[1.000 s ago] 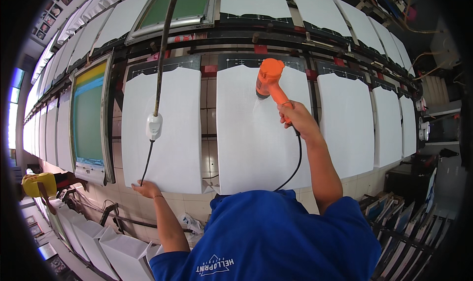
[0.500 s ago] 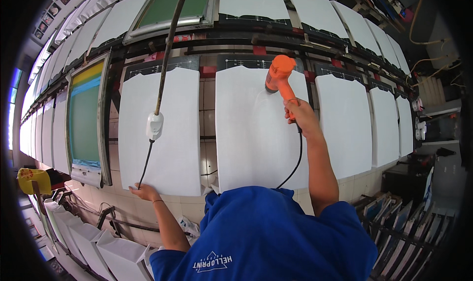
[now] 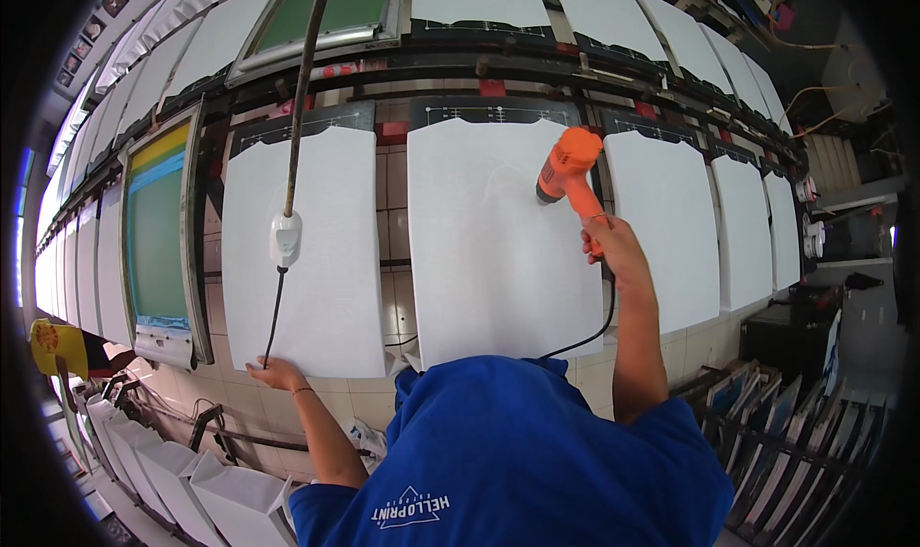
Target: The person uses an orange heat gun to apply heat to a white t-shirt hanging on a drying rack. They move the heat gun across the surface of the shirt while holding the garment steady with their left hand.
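An orange heat gun (image 3: 573, 163) is in my right hand (image 3: 613, 250), fingers wrapped round its handle. Its dark nozzle points down at the upper right part of a white fabric panel (image 3: 479, 250), which lies on a black printing board (image 3: 431, 113). By the lower left corner of the neighbouring white panel (image 3: 331, 302), my left hand (image 3: 276, 373) has its fingers closed on a black cord (image 3: 274, 317). That cord runs up to a white plug connector (image 3: 286, 240) hanging from a long brown cable (image 3: 300, 116). A faint curved outline shows on the middle panel.
To the left, a framed green printing screen (image 3: 158, 231) lies along the row, and another screen (image 3: 326, 10) sits at the back. More white panels (image 3: 661, 221) continue right. A rack of frames (image 3: 805, 451) stands lower right, and a yellow thing (image 3: 57, 348) is at far left.
My right hand has moved the heat gun to the right and slightly nearer over the middle panel. My left hand stays at the left panel's corner with the cord; the view has shifted slightly.
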A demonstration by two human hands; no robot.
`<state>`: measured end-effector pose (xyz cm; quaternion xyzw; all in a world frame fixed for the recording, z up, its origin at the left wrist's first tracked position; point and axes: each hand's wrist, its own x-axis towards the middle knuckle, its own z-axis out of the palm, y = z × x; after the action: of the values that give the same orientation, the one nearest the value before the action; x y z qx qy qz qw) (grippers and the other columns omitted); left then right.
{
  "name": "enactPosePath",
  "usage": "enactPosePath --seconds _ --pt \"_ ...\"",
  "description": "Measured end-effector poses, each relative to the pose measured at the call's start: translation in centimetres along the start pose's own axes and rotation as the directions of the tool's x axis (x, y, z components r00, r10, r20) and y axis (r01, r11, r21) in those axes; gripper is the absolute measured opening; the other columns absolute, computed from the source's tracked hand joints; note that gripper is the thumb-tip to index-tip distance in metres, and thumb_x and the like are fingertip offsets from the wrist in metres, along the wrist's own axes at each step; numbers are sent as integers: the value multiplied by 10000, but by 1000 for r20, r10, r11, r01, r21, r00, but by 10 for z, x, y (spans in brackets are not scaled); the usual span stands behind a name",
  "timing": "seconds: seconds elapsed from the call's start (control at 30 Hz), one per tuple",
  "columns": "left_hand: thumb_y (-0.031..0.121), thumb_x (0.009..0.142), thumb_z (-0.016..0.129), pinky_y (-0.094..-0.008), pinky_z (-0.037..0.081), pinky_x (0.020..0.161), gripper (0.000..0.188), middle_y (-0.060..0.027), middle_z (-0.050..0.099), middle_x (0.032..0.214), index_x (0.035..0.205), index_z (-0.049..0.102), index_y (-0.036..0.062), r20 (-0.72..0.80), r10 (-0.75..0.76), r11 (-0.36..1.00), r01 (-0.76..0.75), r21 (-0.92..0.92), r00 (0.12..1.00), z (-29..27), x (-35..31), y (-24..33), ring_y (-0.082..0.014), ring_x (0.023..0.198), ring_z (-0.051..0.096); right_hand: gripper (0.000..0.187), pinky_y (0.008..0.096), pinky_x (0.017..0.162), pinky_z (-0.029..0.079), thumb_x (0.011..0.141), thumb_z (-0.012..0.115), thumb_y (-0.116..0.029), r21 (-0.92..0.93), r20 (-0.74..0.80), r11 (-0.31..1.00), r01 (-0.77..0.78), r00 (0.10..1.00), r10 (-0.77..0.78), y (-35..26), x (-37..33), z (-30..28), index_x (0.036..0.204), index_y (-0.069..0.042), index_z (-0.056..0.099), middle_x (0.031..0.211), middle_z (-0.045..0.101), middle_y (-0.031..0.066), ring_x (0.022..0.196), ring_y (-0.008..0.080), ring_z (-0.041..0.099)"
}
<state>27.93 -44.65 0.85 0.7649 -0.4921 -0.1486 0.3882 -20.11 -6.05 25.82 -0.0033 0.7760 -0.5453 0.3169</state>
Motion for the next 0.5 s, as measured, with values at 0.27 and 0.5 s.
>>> enactPosePath --seconds 0.27,0.5 --pt "244 986 419 -427 402 1033 504 -279 410 1393 1388 334 -48 15 -16 1000 16 -9 1000 3 1 0 -400 1225 481 278 232 508 446 884 639 -318 14 -148 1000 -1 989 3 16 -24 -12 891 -49 569 737 559 4 608 81 534" --pt "242 986 416 -423 400 1035 508 -277 402 1399 1393 328 -48 61 -48 999 50 -19 997 -2 -1 4 -399 1224 482 292 239 514 455 893 634 -328 160 95 986 -44 995 29 24 -34 -5 897 -45 565 744 570 13 612 88 547"
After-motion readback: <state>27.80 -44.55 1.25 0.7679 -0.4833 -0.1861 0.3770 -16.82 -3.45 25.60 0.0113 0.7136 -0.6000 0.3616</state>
